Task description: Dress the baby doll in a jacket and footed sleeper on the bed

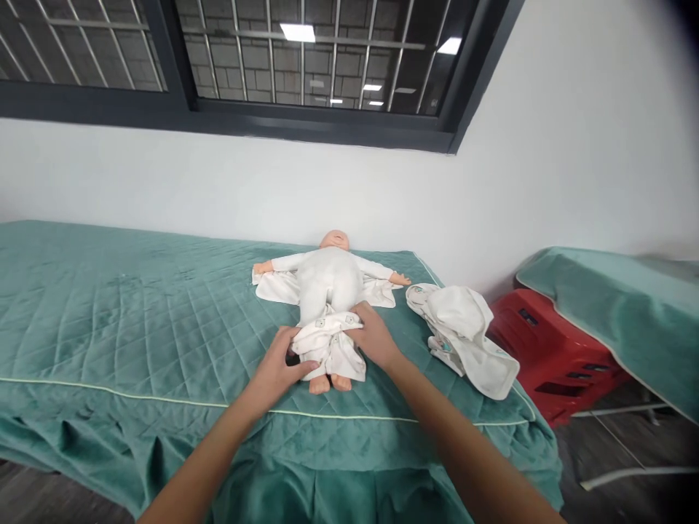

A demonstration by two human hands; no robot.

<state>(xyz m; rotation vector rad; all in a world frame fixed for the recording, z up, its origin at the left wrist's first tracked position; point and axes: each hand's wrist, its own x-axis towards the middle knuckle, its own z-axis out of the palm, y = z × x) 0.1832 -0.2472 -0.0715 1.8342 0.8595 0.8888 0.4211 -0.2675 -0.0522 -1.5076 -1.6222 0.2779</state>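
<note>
A baby doll (330, 275) lies on its back on the green quilted bedspread (164, 320), arms spread and feet toward me. White cloth covers its body and arms. White printed baby pants (328, 342) are bunched around its lower legs, with both bare feet sticking out below. On the left side of the waistband, my left hand (278, 367) grips the pants between thumb and fingers. My right hand (374, 335) pinches the opposite side of the same waistband. Spread white cloth (278, 286) lies beneath the doll's back and arms.
A crumpled white printed garment (464, 331) lies on the bed right of the doll. Beyond the bed's right edge stands a red plastic object (551, 349), partly under another green cover (628, 306). A white wall (218, 182) and barred window (317, 65) rise behind the bed.
</note>
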